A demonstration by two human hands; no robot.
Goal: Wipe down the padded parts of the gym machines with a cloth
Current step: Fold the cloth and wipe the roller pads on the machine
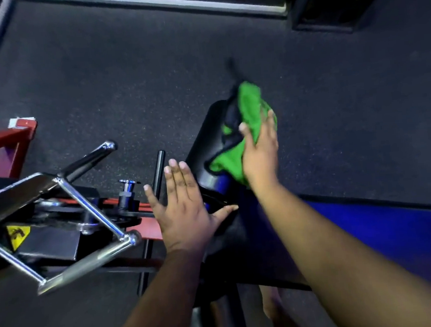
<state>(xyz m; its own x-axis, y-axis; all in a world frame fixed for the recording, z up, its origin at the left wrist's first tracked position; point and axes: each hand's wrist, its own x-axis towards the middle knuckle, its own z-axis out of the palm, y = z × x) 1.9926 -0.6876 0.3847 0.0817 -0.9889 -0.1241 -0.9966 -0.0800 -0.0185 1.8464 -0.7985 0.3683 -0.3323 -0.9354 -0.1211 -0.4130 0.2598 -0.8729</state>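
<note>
Pressing green cloth (248,124) onto black pad (207,138), right hand (261,152).

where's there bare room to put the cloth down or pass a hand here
Bare floor lies open beyond the black pad and to its right. It is crowded left of the left hand: chrome handle, knob, red frame. The right hand presses the green cloth on the pad.
</note>
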